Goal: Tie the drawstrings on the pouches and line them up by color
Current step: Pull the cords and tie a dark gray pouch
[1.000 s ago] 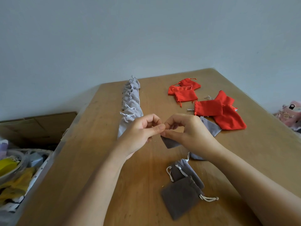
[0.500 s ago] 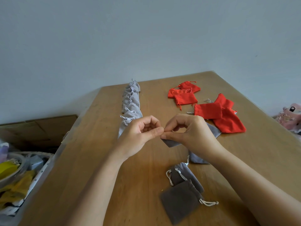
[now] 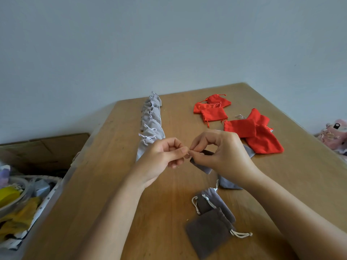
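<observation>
- Worktop: wooden, set against a pale wall.
- Left hand: raised above the worktop centre. Its fingers are curled in, thumb and forefinger pinched together at the mouth of the grey pouch.
- Right hand: just beside the left, fingertips meeting it. Its fingers are curled and pinch the same pouch at its top edge; the pouch body hangs below the thumb, clear of the worktop.
- Drawstring of the held pouch: hidden between the fingertips; cannot tell whether it is knotted.
- Light grey row: tied pouches with white bows, overlapping in a single line from just beyond the left hand to the far edge.
- Far red pouches: a small loose heap near the far edge, to the right of the grey row.
- Near red pouches: a second overlapping heap, just beyond the right hand.
- Spare grey pouch: flat on the worktop, partly under the right wrist.
- Dark grey pouches: two, overlapping, near edge, cords loose.
- Cardboard box: beside the worktop, left.
- Bin: lower left, holding yellow items.
- Pink soft item: off the right edge; detail unclear.
</observation>
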A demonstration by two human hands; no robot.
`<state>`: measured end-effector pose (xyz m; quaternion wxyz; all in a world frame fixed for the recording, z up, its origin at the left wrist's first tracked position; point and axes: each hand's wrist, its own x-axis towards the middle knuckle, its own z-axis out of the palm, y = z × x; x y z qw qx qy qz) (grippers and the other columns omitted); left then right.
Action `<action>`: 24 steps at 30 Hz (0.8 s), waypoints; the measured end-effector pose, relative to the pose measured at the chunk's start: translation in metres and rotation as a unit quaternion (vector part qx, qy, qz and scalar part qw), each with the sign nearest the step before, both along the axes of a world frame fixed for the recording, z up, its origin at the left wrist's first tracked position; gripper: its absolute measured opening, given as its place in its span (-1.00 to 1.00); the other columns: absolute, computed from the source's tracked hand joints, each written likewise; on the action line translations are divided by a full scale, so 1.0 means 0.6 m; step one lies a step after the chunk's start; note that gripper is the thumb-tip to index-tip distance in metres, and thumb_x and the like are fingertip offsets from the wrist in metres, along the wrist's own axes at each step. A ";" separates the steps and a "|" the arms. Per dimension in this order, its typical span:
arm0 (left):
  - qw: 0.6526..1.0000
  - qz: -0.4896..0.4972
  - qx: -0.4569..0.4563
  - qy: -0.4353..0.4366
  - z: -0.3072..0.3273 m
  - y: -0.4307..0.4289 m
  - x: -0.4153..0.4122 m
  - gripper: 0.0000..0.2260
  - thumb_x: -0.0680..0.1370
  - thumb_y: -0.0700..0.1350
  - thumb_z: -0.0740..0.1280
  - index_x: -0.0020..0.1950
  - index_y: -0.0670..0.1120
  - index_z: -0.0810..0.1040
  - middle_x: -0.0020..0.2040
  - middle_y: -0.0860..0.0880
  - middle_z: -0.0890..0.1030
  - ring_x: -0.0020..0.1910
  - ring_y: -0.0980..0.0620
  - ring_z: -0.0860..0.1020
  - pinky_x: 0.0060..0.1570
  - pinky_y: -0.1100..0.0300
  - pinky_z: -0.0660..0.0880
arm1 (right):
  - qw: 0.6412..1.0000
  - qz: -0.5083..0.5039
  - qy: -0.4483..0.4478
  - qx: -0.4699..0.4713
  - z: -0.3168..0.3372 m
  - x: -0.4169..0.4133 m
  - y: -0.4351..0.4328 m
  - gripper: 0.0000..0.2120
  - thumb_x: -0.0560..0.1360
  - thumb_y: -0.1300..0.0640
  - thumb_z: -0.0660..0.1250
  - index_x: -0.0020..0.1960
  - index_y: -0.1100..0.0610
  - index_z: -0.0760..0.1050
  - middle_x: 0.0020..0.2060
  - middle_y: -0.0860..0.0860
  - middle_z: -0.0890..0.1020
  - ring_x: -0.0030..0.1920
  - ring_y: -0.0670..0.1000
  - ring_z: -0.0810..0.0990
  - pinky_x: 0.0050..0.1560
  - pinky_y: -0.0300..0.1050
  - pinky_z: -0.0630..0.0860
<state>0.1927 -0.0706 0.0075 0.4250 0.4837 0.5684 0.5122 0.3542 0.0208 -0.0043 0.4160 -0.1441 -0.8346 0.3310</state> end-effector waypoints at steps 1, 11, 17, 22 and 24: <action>1.000 -0.001 -0.013 -0.025 0.001 0.000 0.000 -0.91 0.45 -0.17 0.37 -0.22 -0.16 0.53 -0.33 -0.06 0.56 -0.39 0.11 0.46 -0.41 0.34 0.38 | 0.999 -0.015 0.007 0.033 -0.002 -0.002 -0.001 -0.86 0.35 0.28 0.52 -0.32 0.19 0.57 -0.27 -0.10 0.65 -0.23 -0.08 0.63 -0.21 -0.21 0.54; 0.971 0.025 -0.086 -0.222 0.006 0.004 0.005 -0.91 0.35 -0.20 0.35 -0.23 -0.22 0.56 -0.41 -0.03 0.56 -0.43 0.16 0.56 -0.47 0.41 0.45 | 0.975 -0.046 0.057 0.211 -0.014 -0.011 -0.006 -0.83 0.41 0.19 0.42 -0.32 0.21 0.52 -0.29 -0.01 0.63 -0.32 0.02 0.60 -0.33 -0.03 0.53; 0.932 0.045 -0.116 -0.339 0.011 0.004 0.006 -0.86 0.32 -0.29 0.37 -0.44 -0.20 0.62 -0.44 -0.06 0.57 -0.49 0.14 0.56 -0.53 0.43 0.46 | 0.978 -0.004 0.078 0.193 -0.006 -0.004 -0.008 -0.84 0.40 0.29 0.46 -0.32 0.24 0.52 -0.26 0.02 0.64 -0.28 0.04 0.65 -0.34 -0.05 0.55; 0.915 -0.024 -0.132 -0.380 0.010 0.001 0.000 -0.68 0.02 -0.28 0.68 -0.35 -0.25 0.64 -0.40 -0.09 0.58 -0.47 0.13 0.57 -0.50 0.40 0.49 | 0.968 0.027 0.090 0.231 -0.004 -0.004 -0.009 -0.80 0.46 0.26 0.42 -0.32 0.29 0.53 -0.21 0.04 0.66 -0.19 0.02 0.67 -0.27 -0.09 0.58; 0.921 -0.043 -0.124 -0.367 0.009 0.000 -0.004 -0.60 -0.07 -0.25 0.70 -0.34 -0.24 0.63 -0.39 -0.08 0.58 -0.48 0.14 0.56 -0.51 0.40 0.49 | 0.964 0.039 0.100 0.244 -0.002 -0.002 -0.007 -0.79 0.47 0.24 0.43 -0.31 0.30 0.56 -0.19 0.04 0.67 -0.15 0.02 0.68 -0.22 -0.06 0.59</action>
